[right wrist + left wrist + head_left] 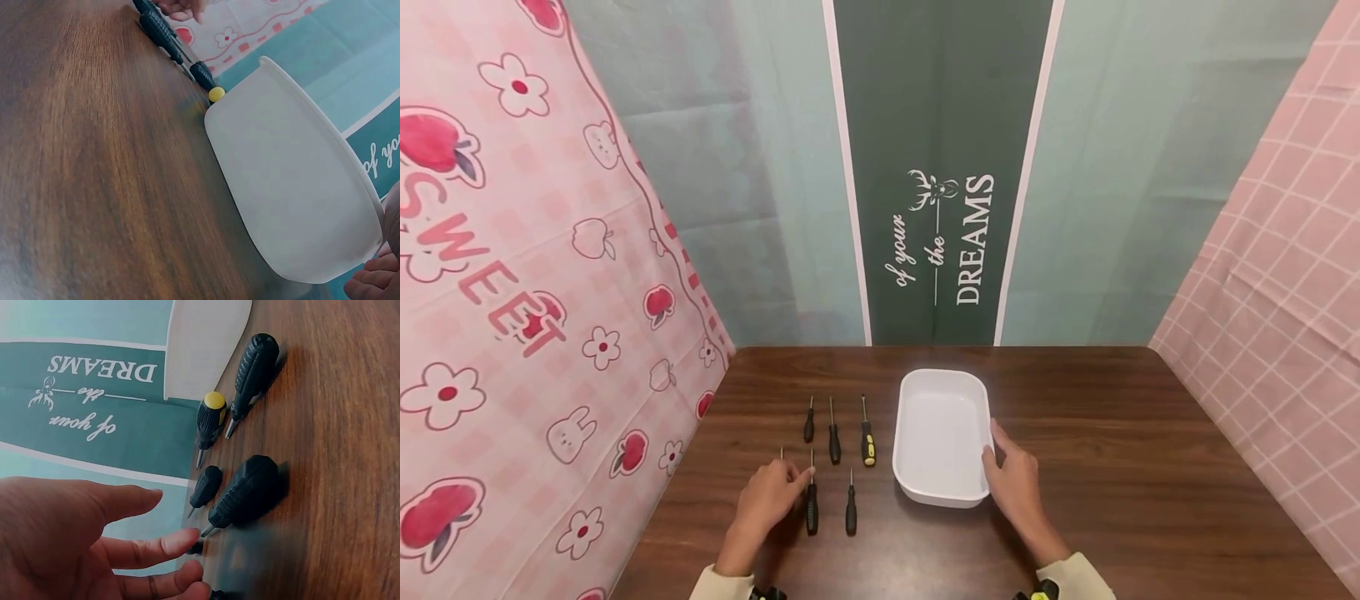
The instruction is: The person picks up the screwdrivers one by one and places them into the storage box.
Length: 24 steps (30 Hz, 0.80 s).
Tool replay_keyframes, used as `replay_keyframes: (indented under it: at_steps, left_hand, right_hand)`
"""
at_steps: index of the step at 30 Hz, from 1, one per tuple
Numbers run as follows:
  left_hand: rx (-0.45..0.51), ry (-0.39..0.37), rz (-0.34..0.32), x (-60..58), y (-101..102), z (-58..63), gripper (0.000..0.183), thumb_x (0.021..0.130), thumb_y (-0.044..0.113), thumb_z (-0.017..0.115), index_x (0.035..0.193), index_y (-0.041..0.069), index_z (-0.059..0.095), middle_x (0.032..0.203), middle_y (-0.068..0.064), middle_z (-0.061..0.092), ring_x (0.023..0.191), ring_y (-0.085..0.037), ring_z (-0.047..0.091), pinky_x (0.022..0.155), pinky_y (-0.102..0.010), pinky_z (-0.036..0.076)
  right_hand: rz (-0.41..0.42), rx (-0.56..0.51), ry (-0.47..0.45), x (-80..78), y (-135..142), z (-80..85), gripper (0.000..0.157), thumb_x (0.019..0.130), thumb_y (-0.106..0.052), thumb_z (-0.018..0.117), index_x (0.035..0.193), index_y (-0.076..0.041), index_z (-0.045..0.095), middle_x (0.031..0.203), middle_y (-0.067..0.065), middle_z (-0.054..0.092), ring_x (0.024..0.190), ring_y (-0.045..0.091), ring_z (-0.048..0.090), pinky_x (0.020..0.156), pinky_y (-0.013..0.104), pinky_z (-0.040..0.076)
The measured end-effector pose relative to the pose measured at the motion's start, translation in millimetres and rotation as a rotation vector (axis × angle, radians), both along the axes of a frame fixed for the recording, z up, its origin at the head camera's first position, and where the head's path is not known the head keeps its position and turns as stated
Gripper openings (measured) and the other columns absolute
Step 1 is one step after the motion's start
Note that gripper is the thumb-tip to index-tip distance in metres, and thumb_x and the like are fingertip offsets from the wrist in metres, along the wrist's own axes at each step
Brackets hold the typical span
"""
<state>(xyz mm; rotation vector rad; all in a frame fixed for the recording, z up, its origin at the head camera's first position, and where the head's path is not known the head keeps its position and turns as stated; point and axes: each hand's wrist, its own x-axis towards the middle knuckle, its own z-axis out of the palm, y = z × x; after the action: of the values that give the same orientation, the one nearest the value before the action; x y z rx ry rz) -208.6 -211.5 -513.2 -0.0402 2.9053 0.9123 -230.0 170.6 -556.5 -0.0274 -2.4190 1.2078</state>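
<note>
Several dark-handled screwdrivers lie in two rows on the table. The back row has a short one point(808, 426), a longer black one point(834, 443) and a yellow-and-black one point(868, 446). In front are a thick-handled screwdriver point(812, 510) and a slim one point(851, 512). My left hand point(772, 492) hovers over the left end of the front row, hiding most of another screwdriver; in the left wrist view its thumb and fingers are apart with nothing between them. My right hand point(1017, 477) holds the right rim of a white rectangular dish point(946, 498), its thumb at the edge.
The brown wooden table point(1120, 467) ends at a green curtain point(936, 108) with white lettering. Pink patterned cloth point(535, 350) hangs along the left side, and pink checked cloth point(1285, 250) along the right.
</note>
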Motion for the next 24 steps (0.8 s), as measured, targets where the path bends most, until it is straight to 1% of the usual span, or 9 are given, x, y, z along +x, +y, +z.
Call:
replay_keyframes:
  at_steps: [11, 16, 20, 24]
  left_hand:
    - [0.023, -0.066, -0.022, 0.9, 1.2, -7.2, 0.031, 0.097, 0.036, 0.068, 0.077, 0.012, 0.066, 0.063, 0.003, 0.052, 0.057, -0.014, 0.046, 0.053, -0.031, 0.035]
    - [0.002, -0.044, -0.038, 1.4, 0.2, -10.8, 0.032, 0.095, 0.038, 0.07, 0.077, 0.012, 0.067, 0.065, 0.003, 0.053, 0.058, -0.014, 0.047, 0.054, -0.031, 0.036]
    - [-0.008, -0.024, -0.045, 3.0, 0.3, -11.8, 0.032, 0.094, 0.038, 0.071, 0.077, 0.011, 0.067, 0.065, 0.003, 0.053, 0.058, -0.014, 0.047, 0.054, -0.031, 0.037]
    - [-0.008, -0.022, -0.044, 5.5, 3.1, -12.9, 0.032, 0.092, 0.036, 0.073, 0.073, 0.013, 0.066, 0.062, 0.005, 0.05, 0.056, -0.013, 0.044, 0.052, -0.03, 0.034]
  right_hand:
    - [-0.003, -0.002, 0.037, -0.6, 1.2, -2.5, 0.041, 0.09, 0.004, 0.066, 0.13, 0.009, 0.061, 0.131, 0.023, 0.062, 0.123, 0.034, 0.059, 0.1, 0.042, 0.041]
    - [0.003, -0.001, 0.061, 0.4, -0.5, -2.1, 0.039, 0.09, 0.005, 0.065, 0.128, 0.01, 0.062, 0.13, 0.024, 0.061, 0.123, 0.033, 0.059, 0.1, 0.04, 0.039]
    - [0.006, 0.004, 0.072, 0.8, -0.9, -2.7, 0.038, 0.091, 0.005, 0.064, 0.128, 0.01, 0.062, 0.13, 0.025, 0.061, 0.122, 0.034, 0.059, 0.099, 0.04, 0.04]
    - [0.004, 0.008, 0.075, 0.8, -0.5, -3.4, 0.038, 0.09, 0.005, 0.065, 0.128, 0.011, 0.062, 0.13, 0.025, 0.061, 0.122, 0.035, 0.059, 0.099, 0.042, 0.041]
